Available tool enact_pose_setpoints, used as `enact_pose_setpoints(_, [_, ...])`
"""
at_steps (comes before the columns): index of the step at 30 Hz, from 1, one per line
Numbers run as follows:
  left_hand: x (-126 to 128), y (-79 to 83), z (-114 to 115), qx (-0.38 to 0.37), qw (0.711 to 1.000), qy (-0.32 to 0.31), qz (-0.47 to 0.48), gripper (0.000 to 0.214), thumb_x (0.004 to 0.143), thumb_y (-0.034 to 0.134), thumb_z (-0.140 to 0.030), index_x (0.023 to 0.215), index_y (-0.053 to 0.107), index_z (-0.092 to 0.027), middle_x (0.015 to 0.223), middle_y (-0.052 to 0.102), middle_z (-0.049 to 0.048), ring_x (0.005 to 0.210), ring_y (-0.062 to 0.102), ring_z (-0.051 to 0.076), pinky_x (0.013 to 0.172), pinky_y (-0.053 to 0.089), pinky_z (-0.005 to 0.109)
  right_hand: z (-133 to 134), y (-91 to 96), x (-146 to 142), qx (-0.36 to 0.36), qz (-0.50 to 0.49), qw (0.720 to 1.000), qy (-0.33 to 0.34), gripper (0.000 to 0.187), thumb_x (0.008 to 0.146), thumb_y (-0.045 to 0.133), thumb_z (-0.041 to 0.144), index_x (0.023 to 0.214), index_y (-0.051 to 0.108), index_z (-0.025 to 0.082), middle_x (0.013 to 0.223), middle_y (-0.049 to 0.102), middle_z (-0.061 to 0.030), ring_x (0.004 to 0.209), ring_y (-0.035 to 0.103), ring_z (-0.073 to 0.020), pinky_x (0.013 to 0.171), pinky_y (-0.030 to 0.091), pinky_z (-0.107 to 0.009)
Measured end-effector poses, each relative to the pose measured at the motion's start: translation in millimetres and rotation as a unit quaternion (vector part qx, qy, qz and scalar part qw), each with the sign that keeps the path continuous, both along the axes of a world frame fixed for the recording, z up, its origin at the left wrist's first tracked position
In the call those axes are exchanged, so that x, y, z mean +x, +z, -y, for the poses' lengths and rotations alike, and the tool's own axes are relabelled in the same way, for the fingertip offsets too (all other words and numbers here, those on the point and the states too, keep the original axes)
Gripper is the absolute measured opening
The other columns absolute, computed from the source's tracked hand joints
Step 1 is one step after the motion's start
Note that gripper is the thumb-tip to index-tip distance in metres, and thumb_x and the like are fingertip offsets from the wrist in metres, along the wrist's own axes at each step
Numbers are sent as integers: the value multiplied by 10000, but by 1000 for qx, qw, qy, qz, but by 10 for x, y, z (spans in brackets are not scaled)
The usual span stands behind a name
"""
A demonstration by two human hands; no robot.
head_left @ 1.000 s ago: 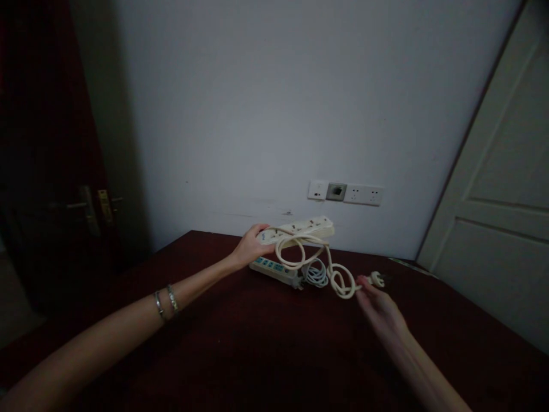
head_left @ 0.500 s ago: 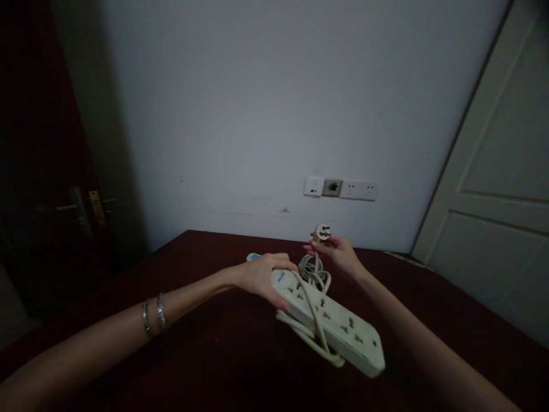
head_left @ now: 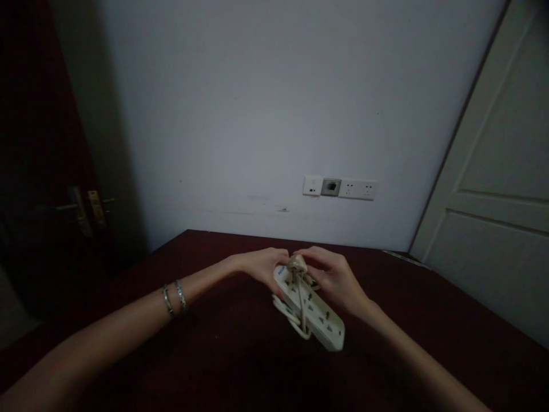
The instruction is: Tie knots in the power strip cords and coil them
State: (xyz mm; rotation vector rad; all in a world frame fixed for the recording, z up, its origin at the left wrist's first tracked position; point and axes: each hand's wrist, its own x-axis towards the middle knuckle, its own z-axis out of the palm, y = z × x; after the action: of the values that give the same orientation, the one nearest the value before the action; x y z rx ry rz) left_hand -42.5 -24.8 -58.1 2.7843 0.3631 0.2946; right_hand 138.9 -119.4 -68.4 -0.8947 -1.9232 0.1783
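My left hand (head_left: 266, 268) grips the far end of a white power strip (head_left: 321, 317), which slants down toward the lower right above the table. Close beside it, my right hand (head_left: 332, 274) has its fingers closed at the strip's plug (head_left: 297, 264), held over the sockets near that same end. A pale cord (head_left: 291, 320) loops around the strip and hangs under its left side. More of the cord sits behind the strip, partly hidden by my right fingers. The plug's pins are not clearly visible.
A dark red table (head_left: 206, 366) reaches back to a pale wall. Low on that wall is a row of white wall sockets (head_left: 357, 189) with a grey socket (head_left: 330, 186). A dark door with a handle (head_left: 96, 207) stands left, and a white panelled door (head_left: 493, 189) right.
My right hand has brought the plug down and left, from behind the strip onto its far end. The strip has tilted and its near end has moved left and up.
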Motion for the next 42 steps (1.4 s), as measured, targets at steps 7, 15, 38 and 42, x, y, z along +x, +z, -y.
enact_pose_setpoints(7, [5,-65,-41,-27,999,-43,-13,420,545,741,-296,924,603,-180,957,565,32,852,540,182,740,422,272,29,-185,-86,-1,50,998,45,129,793,600,179,893,681,188,980,617,-77,908,587,-176,784,481,-335])
enact_pose_setpoints(15, [34,40,-111,-60,996,-54,-27,714,490,740,-215,1165,510,-200,1178,564,59,1055,534,247,891,407,339,-14,-196,-107,-31,121,987,97,104,803,606,216,873,680,196,941,580,-59,912,561,-173,822,464,-340])
enact_pose_setpoints(38, [192,-94,-436,-288,950,-99,-68,1113,518,735,-124,1438,112,-192,1431,339,124,1307,334,239,1079,241,412,-200,-396,-68,63,224,972,42,232,878,473,264,1089,536,195,1179,565,-109,1166,451,-223,993,325,-445])
enact_pose_setpoints(42, [178,-258,-502,-333,941,-56,-5,1222,484,754,-92,1440,3,-214,1413,354,165,1270,388,251,1016,325,424,-288,-467,-25,44,196,978,47,197,878,479,284,1044,545,201,1186,543,-102,1184,425,-225,1003,327,-436])
